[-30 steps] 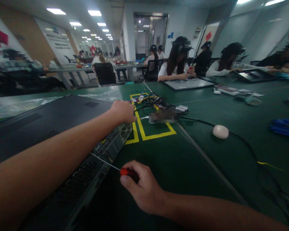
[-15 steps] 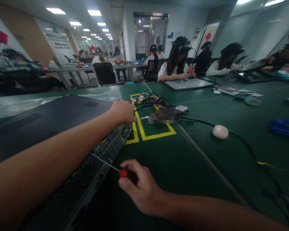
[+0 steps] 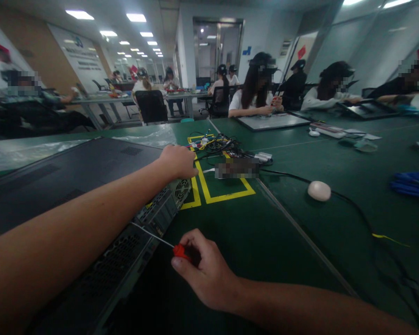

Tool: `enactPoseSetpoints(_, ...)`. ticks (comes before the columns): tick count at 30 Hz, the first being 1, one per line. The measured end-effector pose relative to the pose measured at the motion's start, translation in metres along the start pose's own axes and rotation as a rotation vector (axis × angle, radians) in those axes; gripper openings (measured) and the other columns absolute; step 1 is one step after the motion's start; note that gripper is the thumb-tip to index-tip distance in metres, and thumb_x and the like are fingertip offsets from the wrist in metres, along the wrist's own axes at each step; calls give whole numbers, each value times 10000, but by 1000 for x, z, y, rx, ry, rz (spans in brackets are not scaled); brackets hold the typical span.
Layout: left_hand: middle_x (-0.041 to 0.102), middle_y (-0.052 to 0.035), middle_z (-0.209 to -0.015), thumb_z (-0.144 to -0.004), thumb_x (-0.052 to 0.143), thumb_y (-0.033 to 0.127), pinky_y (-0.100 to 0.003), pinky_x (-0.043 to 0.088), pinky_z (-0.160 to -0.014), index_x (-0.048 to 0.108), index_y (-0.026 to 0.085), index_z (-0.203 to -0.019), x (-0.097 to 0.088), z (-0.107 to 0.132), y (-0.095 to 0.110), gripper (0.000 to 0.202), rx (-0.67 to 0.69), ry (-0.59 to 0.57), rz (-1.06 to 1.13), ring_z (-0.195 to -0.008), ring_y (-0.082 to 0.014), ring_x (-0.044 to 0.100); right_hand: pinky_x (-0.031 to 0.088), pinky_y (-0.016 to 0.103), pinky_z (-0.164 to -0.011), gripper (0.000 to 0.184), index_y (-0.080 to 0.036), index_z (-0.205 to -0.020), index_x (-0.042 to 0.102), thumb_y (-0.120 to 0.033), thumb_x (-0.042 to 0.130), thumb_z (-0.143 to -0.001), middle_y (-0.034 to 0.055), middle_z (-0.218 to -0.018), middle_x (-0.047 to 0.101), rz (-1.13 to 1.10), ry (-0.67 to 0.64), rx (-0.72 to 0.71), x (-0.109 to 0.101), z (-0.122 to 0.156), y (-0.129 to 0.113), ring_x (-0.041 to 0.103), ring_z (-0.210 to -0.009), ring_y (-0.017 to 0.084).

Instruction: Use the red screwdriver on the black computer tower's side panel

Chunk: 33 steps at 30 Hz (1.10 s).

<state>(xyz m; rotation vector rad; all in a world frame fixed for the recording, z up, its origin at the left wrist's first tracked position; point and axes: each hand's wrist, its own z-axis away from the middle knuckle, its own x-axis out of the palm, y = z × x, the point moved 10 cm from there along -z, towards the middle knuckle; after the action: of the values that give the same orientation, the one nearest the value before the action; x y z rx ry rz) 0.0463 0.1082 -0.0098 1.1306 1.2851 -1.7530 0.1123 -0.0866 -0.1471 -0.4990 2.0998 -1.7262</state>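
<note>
By the right hand (image 3: 211, 279), a red-handled screwdriver with a slim metal shaft (image 3: 179, 251) is held in a loose, curled grip, thumb and fingers around the handle. The shaft is aimed at the vented rear of a flat, dark-grey metal computer case (image 3: 108, 160) laid on the green tabletop (image 3: 265, 242); its tip is hidden behind the left forearm. The left hand (image 3: 179, 161) is rested on the case's far rear corner; whether anything is clasped there cannot be told. The screwdriver work is judged unfinished: the broad panel is in place, and no removed screw can be made out. Beyond, tangled multicoloured cables (image 3: 221, 143) are heaped near yellow tape outlines (image 3: 230, 197).
</note>
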Motion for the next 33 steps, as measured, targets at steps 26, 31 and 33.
enactPoseSetpoints(26,864,-311,-1632,-1168,600,548,-570,656,-1242,865,100,-1644,-1,1,0,706,9,-3,17,-1526,-494,822,496,352,-809,489,-254,-1097,677,-665,942,-1088,-38,-911,643,2,2,56,-1,0,2,590,-817,188)
enactPoseSetpoints(31,862,-314,-1636,-1180,594,515,-575,656,-1249,862,91,-1635,-4,3,1,677,8,-4,8,-1522,-486,826,545,365,-853,391,-249,-1092,708,-613,831,-1165,-32,-896,632,41,6,-1,-3,2,-3,585,-799,188)
enactPoseSetpoints(33,862,-307,-1643,-1184,591,514,-575,661,-1249,865,96,-1626,-4,3,1,667,4,-8,1,-1524,-485,828,564,370,-858,358,-250,-1084,722,-586,770,-1199,-25,-887,631,74,7,-26,-3,2,-5,590,-792,194)
